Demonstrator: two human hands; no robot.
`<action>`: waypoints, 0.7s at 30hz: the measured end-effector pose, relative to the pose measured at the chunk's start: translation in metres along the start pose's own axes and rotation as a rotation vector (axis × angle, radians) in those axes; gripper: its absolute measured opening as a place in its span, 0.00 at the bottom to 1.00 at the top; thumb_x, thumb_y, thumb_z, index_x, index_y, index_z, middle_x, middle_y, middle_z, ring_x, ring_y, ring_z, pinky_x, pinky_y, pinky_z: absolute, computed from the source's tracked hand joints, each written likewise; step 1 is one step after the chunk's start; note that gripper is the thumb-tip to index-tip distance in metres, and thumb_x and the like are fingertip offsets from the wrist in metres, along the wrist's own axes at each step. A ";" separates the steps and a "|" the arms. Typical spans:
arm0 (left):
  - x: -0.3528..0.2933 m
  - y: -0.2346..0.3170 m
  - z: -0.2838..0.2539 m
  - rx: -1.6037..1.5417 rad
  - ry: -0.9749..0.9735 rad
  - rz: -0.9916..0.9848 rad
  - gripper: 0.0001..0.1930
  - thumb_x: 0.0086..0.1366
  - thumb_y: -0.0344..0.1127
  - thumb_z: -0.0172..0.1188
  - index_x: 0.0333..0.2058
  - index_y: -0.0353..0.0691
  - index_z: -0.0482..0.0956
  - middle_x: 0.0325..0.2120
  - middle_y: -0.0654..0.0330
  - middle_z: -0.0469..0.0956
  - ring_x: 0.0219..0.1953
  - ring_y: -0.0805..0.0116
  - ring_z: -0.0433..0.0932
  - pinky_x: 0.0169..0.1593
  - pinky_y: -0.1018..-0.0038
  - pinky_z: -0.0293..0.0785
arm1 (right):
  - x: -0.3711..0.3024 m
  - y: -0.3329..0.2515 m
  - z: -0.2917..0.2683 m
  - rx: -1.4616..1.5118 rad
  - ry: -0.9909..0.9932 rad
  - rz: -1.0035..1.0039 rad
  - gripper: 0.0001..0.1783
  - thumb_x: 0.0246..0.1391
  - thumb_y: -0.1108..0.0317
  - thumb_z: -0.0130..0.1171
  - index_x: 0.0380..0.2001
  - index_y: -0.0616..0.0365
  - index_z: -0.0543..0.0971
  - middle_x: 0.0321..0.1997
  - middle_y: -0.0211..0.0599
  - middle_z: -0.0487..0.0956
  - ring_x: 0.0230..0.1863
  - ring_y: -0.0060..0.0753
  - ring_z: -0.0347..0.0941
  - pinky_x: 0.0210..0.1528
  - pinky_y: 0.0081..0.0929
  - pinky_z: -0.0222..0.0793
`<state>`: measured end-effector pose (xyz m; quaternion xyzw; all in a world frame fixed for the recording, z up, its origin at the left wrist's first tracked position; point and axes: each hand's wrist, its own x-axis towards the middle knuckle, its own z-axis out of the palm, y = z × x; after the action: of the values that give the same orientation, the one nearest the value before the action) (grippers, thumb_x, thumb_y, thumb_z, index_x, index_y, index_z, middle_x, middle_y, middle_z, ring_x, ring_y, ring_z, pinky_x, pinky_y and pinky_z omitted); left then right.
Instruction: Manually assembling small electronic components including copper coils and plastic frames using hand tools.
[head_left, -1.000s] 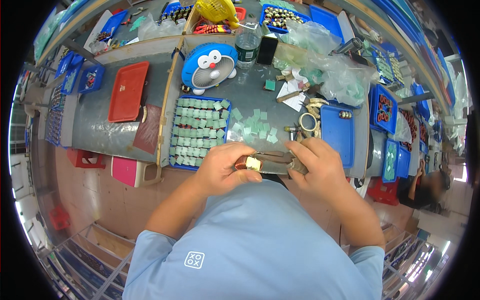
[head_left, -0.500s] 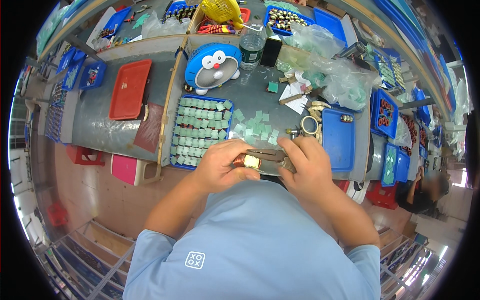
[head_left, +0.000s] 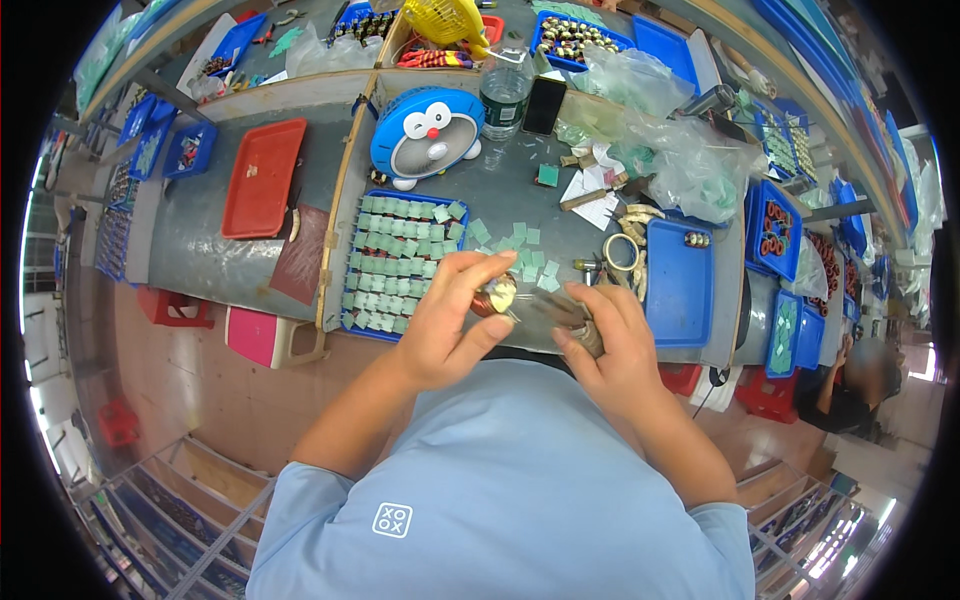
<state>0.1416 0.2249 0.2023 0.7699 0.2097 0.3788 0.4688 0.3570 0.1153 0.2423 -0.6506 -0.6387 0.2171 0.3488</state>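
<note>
Above the bench's front edge, my left hand (head_left: 450,325) pinches a small copper-wound coil (head_left: 495,296) with a pale yellow core, fingertips on its top and thumb below; thin wire ends stick out of it. My right hand (head_left: 622,340) is closed round a pair of pliers (head_left: 570,312), whose jaws are blurred and point left toward the coil, a little apart from it. Just left of my left hand lies a blue tray (head_left: 349,262) filled with rows of parts topped by pale green square pieces (head_left: 400,225). Loose green squares (head_left: 518,240) are scattered beyond my hands.
At the right stands a blue tray (head_left: 678,285) with one coil in its far corner. A tape roll (head_left: 636,256), plastic bags (head_left: 700,175), a phone (head_left: 543,106), a bottle (head_left: 503,95) and a blue cartoon-faced fan (head_left: 425,135) surround the work spot. A person (head_left: 850,385) sits far right.
The pliers have drawn back from the coil and their jaws now blur with motion. My left hand has tilted the coil and raised its fingers slightly.
</note>
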 end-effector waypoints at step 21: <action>0.007 0.030 0.051 0.058 0.138 -0.130 0.27 0.52 0.28 0.76 0.52 0.40 0.78 0.46 0.55 0.73 0.47 0.64 0.75 0.48 0.71 0.74 | -0.024 0.046 -0.033 -0.256 0.079 -0.175 0.37 0.35 0.75 0.73 0.55 0.57 0.77 0.44 0.41 0.74 0.45 0.48 0.71 0.49 0.41 0.68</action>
<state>0.1843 0.1867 0.2174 0.7400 0.3018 0.3935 0.4544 0.4105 0.0885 0.2264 -0.6398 -0.7011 0.0768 0.3054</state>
